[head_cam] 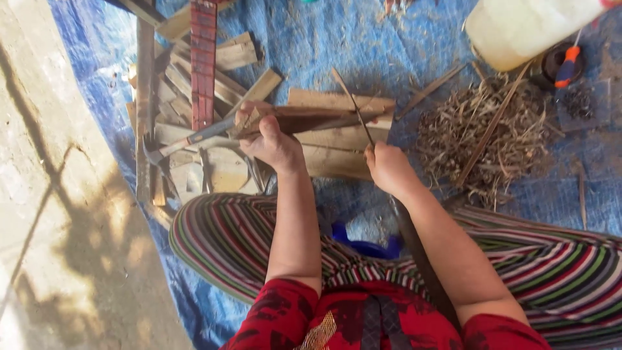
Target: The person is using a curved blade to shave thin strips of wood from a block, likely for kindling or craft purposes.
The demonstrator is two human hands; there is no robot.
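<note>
The left hand point(272, 139) is closed around a bundle of split bamboo slats point(304, 120) lying left to right over the blue tarp point(363, 39). The right hand point(387, 167) grips a thin strip point(353, 104) pointing far-left. A long dark blade point(421, 259) runs back under the forearm, its handle hidden.

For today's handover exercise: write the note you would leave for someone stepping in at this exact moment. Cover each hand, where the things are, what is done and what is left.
Left hand: closed around a flat bamboo slat, held level over the wood pile.
Right hand: gripping a long dark blade, its handle end running back along the forearm; a thin bamboo strip rises from this hand across the slat.
Around: hammer lying left of the left hand, heap of shavings on the blue tarp to the right, pale plastic jug beyond it.
Done: many shavings already cut.
Left: the slat in hand is not yet fully split.
</note>
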